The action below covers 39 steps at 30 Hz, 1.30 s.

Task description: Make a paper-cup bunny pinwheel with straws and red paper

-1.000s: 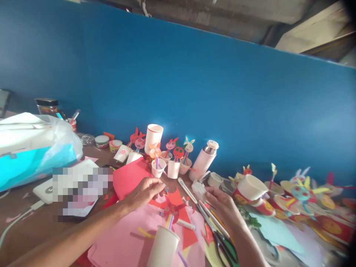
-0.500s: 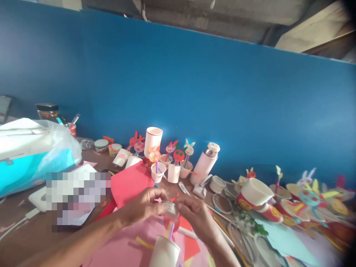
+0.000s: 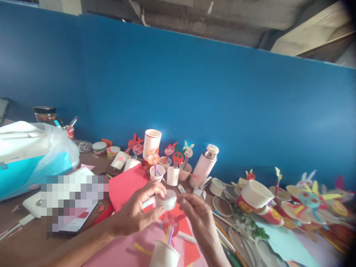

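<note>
The left hand (image 3: 136,217) pinches a white tape roll (image 3: 166,200) in its fingers while the right hand (image 3: 196,215) nips its rim with fingers pressed together, seemingly lifting the end, which wants a fine grip.

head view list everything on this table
tape roll: one, whitish, in the left hand
red paper: one sheet, red, left of the roll
pink paper: one sheet, pink, bottom middle
cup with straws: one, white, bottom edge
small figure cups: several, white, past the red paper
tall cup: one, white, red rim, behind them
flask: one, pale pink, right of them
paper crafts: many, mixed colours, far right
plastic bag: one, clear, far left
table: one, brown, underneath
left hand: one, holds the tape roll
right hand: one, beside the roll, contact unclear
</note>
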Motion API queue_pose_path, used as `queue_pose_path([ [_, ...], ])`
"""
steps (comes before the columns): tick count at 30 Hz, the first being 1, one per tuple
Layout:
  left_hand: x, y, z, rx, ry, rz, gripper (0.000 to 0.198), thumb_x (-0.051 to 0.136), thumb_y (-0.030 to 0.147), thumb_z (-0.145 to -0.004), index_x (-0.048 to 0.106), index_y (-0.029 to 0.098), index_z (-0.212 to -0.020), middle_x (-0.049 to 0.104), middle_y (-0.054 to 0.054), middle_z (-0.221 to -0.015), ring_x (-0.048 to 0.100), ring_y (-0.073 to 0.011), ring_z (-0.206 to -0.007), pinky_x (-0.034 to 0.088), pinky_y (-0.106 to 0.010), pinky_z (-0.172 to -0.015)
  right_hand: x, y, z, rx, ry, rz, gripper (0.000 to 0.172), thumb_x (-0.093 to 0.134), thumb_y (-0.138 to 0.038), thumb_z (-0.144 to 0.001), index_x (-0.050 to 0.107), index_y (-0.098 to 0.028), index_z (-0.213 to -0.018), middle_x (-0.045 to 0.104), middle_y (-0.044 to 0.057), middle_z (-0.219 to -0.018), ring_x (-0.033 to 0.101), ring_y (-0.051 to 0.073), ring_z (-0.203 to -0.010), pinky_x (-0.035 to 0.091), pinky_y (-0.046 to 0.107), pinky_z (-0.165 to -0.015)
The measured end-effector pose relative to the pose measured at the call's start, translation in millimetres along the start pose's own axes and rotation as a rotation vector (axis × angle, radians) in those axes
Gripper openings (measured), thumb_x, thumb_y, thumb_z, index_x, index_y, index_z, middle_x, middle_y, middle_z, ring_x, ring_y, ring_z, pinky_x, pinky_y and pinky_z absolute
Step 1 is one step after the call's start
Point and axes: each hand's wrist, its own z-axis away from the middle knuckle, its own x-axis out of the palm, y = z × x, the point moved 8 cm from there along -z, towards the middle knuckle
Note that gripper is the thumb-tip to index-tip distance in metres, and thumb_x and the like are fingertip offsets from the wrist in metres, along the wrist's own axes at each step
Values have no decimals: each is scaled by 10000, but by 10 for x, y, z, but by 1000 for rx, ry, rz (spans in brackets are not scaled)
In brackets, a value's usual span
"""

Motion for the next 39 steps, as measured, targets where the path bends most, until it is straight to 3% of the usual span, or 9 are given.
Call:
queue_pose_path([
  [5, 28, 122, 14, 129, -52, -61, 80, 485, 251, -834, 468, 180, -866, 519, -61, -964, 491, -176, -908, 412, -319, -856, 14, -139, 47, -85, 14, 88, 256, 526, -396, -840, 655, -203, -949, 660, 37, -879, 578, 175, -801, 442, 254, -727],
  [11, 43, 88, 20, 81, -59, -68, 87, 529, 247, -835, 488, 175, -862, 505, -51, -945, 489, -171, -904, 404, -306, -850, 17, -324, 111, -296, 51, 183, 129, 547, -249, -846, 670, -238, -882, 642, 6, -857, 574, 139, -800, 434, 217, -731],
  [19, 55, 152, 30, 64, -102, -56, 107, 543, 249, -831, 518, 167, -894, 514, -62, -954, 480, -180, -915, 394, -328, -867, 31, -469, 209, -514, 92, 315, 136, 536, -145, -854, 639, -231, -874, 629, 2, -862, 586, 129, -829, 435, 224, -729],
  [25, 77, 130, 36, 103, -57, -13, 131, 527, 280, -836, 516, 164, -895, 516, -61, -932, 494, -180, -890, 403, -318, -817, 52, -469, 238, -578, 158, 423, 116, 496, -136, -866, 572, -216, -831, 618, -1, -805, 567, 140, -766, 409, 251, -701],
  [32, 38, 21, 32, 116, 53, -13, 125, 515, 292, -836, 504, 172, -869, 515, -64, -954, 499, -184, -909, 407, -310, -820, 54, -363, 257, -503, 215, 400, 110, 427, -205, -895, 533, -212, -869, 606, 12, -819, 566, 142, -746, 411, 234, -678],
  [39, 37, 10, 28, 43, 20, 45, 138, 527, 299, -830, 496, 176, -883, 516, -65, -981, 507, -195, -927, 410, -324, -833, 10, -167, 117, -153, 153, 141, 223, 439, -372, -890, 534, -196, -791, 579, -2, -725, 526, 135, -679, 401, 217, -617],
])
